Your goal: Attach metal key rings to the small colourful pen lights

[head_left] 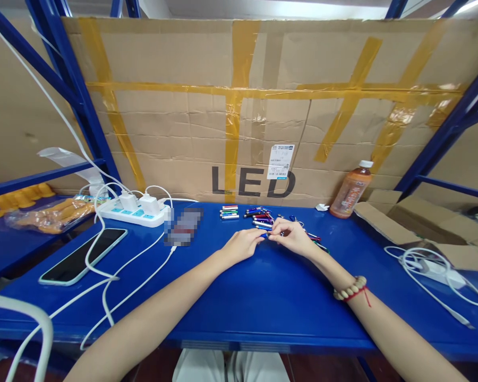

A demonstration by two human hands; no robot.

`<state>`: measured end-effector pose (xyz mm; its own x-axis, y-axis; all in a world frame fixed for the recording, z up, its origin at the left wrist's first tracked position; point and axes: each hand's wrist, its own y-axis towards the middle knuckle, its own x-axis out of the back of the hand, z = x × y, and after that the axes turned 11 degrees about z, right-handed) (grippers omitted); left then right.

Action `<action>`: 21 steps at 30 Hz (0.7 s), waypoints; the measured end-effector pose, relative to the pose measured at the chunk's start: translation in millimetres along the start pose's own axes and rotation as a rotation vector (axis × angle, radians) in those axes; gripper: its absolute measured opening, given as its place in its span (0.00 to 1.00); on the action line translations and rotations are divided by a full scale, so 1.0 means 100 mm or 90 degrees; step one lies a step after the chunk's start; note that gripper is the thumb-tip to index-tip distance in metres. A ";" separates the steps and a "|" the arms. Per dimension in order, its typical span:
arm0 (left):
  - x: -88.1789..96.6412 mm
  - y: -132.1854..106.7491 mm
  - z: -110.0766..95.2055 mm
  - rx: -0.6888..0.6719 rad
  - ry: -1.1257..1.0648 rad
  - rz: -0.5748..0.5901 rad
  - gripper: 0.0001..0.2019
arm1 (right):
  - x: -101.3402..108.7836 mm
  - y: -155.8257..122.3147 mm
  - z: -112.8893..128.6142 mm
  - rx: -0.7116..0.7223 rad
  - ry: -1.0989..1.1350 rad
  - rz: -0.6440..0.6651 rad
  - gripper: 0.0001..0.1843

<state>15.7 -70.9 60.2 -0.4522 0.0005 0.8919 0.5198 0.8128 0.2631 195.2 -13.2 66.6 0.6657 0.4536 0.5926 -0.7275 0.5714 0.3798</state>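
My left hand point(242, 244) and my right hand point(291, 236) meet over the blue table point(263, 297), fingertips pinched together on a small blue pen-like item point(266, 234) held between them. Just beyond lies a loose pile of small coloured keychain pens point(263, 216). A short neat row of the same pens point(229, 212) lies to the pile's left. A bead bracelet with a red string sits on my right wrist point(350, 289).
At the left are a white power strip point(133, 212) with plugged chargers, a phone point(83, 254) lying flat and white cables point(115, 286). An orange drink bottle point(350, 191) and an open cardboard box point(422, 228) stand at the right. A taped cardboard sheet point(239, 106) forms the back wall.
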 end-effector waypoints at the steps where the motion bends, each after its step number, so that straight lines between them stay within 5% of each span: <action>1: -0.01 0.00 0.01 -0.006 0.004 -0.009 0.14 | 0.00 0.00 0.00 0.001 -0.014 0.004 0.15; 21: -0.04 0.06 0.02 0.022 0.067 -0.045 0.14 | 0.05 0.03 -0.01 -0.040 -0.001 0.023 0.18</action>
<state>19.1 -65.2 57.0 -0.4074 -0.1165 0.9058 0.4636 0.8282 0.3151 196.5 -9.1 69.7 0.6383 0.4742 0.6064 -0.7395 0.5964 0.3121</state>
